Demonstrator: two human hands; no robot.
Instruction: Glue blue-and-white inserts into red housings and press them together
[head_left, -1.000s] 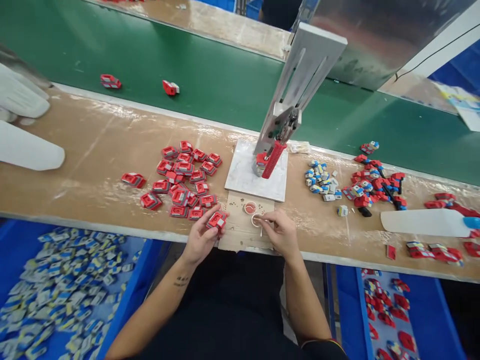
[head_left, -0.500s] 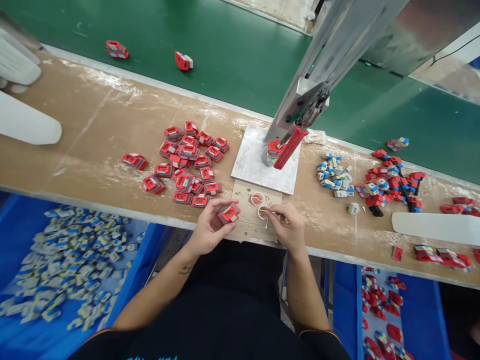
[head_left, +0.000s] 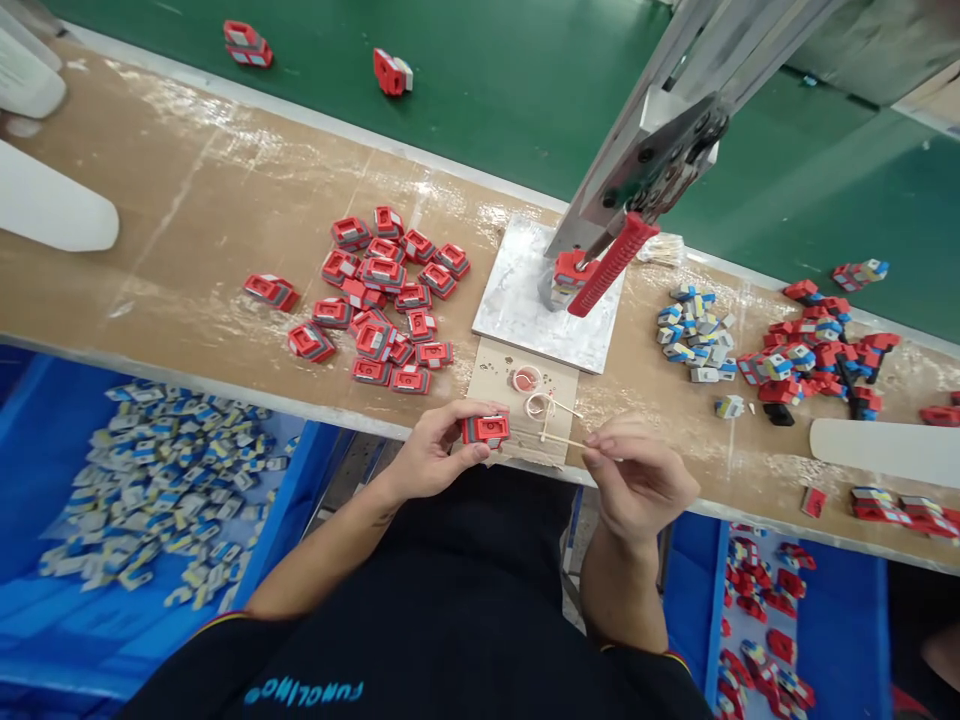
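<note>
My left hand [head_left: 429,458] grips a red and grey plastic toy part [head_left: 487,430] between thumb and fingers, its recessed red side facing up. In a pinch, my right hand [head_left: 643,478] holds a thin pale stick [head_left: 564,441] that points left toward that part, apart from it. Just beyond the stick sit two small round cups, one with reddish contents [head_left: 526,379] and a nearer one [head_left: 537,406]. A second thin stick [head_left: 568,408] lies by the nearer cup. Both cups rest on a stained cardboard piece [head_left: 487,375].
A press with a red handle [head_left: 613,265] stands on a metal plate [head_left: 510,290]. Many red-grey parts [head_left: 384,272] lie left; blue-white parts [head_left: 694,335] and red assemblies [head_left: 825,345] lie right. A green belt [head_left: 480,120] runs behind. Blue bins [head_left: 300,470] flank me below.
My right hand has moved right, away from the cups, with the stick drawn out. The toy part in my left hand has turned more level. The whole view has shifted slightly.
</note>
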